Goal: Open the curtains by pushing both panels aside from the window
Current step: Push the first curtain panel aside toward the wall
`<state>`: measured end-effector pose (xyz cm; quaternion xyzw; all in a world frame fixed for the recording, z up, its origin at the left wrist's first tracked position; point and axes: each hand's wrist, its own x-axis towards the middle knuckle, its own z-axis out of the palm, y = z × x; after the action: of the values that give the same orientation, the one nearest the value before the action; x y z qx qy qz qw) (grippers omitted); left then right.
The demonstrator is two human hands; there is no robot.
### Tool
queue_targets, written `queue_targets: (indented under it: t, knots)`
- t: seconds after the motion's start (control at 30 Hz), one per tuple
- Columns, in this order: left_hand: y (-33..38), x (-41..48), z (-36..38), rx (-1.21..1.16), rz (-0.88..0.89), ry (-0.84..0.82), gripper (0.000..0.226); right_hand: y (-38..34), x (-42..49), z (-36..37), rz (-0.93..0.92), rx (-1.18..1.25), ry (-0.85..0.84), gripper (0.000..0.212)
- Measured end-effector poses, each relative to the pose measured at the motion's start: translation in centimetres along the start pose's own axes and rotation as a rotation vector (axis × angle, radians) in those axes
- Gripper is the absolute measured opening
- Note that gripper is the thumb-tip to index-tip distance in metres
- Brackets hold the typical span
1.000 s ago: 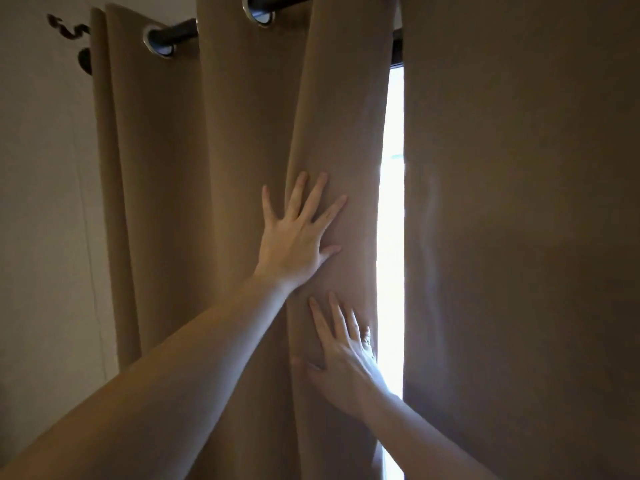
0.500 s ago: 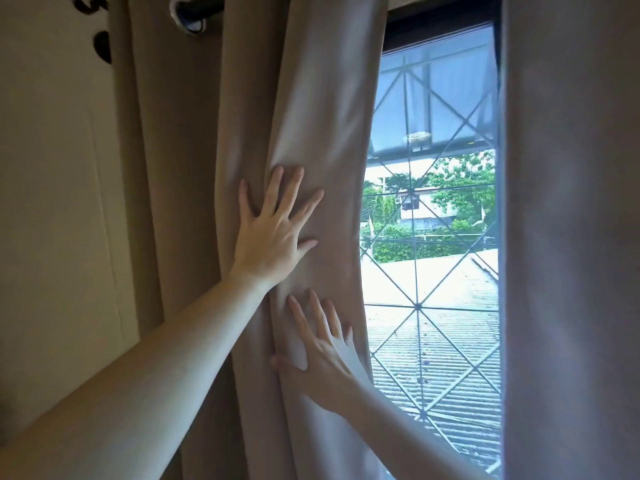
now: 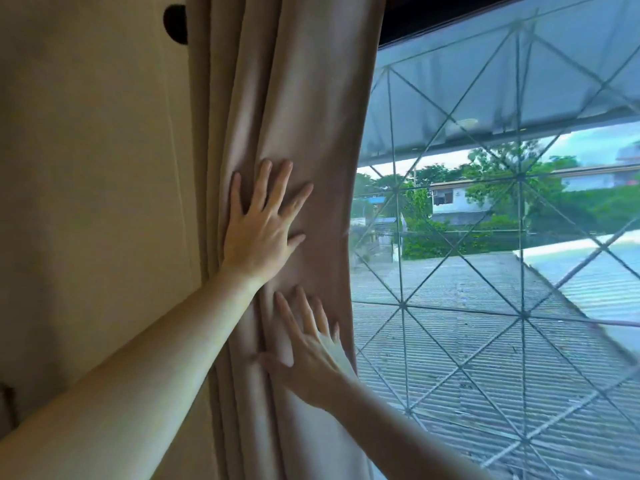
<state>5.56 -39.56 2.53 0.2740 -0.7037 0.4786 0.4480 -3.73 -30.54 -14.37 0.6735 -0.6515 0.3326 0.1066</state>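
- The window (image 3: 502, 271) fills the right half of my view, its glass crossed by a diamond-pattern grille (image 3: 401, 304); beyond it I see a corrugated roof (image 3: 467, 341), trees and a building.
- A plain beige wall (image 3: 93, 202) fills the left side, with a dark bracket (image 3: 175, 26) near the top.
- The curtain (image 3: 294, 98), tan fabric, hangs bunched in vertical folds between wall and window, at the window's left edge. Only this one panel is in my view.
- My left hand (image 3: 258, 233) lies flat on the curtain, fingers spread wide, palm pressed into the folds; it grips nothing.
- My right hand (image 3: 306, 358) sits just below it, also flat and open, fingers fanned upward against the curtain's window-side edge.
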Motion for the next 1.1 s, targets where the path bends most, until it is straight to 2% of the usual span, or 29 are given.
queue_targets:
  t: [0.57, 0.93, 1.1]
  knots:
    - [-12.4, -5.1, 5.0, 0.109, -0.071, -0.032, 0.091, -8.2, 9.1, 8.9, -0.084, 0.101, -0.053, 0.095]
    - [-16.0, -6.5, 7.3, 0.077, -0.125, -0.091, 0.091, -9.9, 12.1, 11.2, -0.091, 0.146, -0.086, 0.095]
    - [-15.8, -6.6, 7.5, 0.102, -0.096, -0.02, 0.088, -9.7, 12.4, 11.7, -0.078, 0.136, -0.088, 0.096]
